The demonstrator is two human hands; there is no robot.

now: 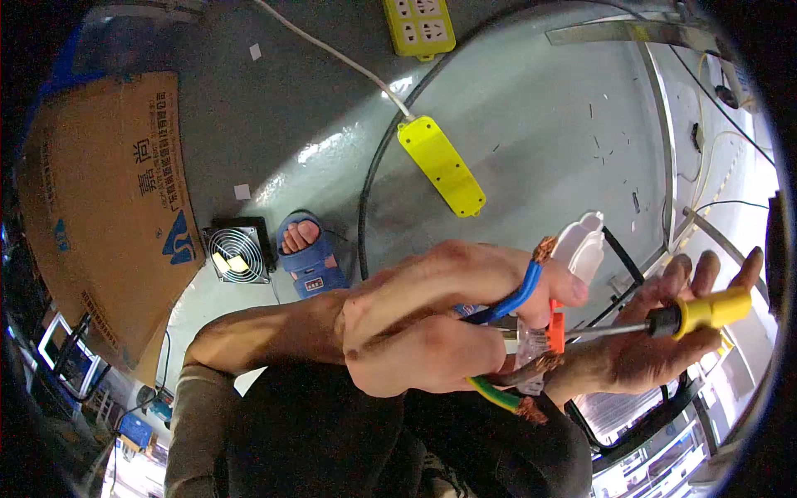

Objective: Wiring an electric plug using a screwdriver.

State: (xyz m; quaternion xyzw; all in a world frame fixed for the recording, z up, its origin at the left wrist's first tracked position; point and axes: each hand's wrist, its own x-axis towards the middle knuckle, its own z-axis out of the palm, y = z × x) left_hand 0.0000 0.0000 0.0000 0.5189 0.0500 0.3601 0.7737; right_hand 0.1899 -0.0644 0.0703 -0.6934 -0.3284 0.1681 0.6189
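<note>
Clear connector (pixel 532 342) in left grip (pixel 423 319); screwdriver (pixel 664 322) across right grip (pixel 635 363).

This looks like a workshop: a screwdriver (pixel 718 314) in the right grip (pixel 652 357); beyond the left grip (pixel 440 324), a power strip (pixel 440 166) on the floor (pixel 540 124). Left of that grip stand a fan (pixel 237 251) and carton (pixel 108 199).

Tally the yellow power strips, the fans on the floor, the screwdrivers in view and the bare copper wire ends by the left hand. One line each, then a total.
Yellow power strips: 2
Round-grilled fan: 1
Yellow-handled screwdriver: 1
Bare copper wire ends: 3
Total: 7
</note>
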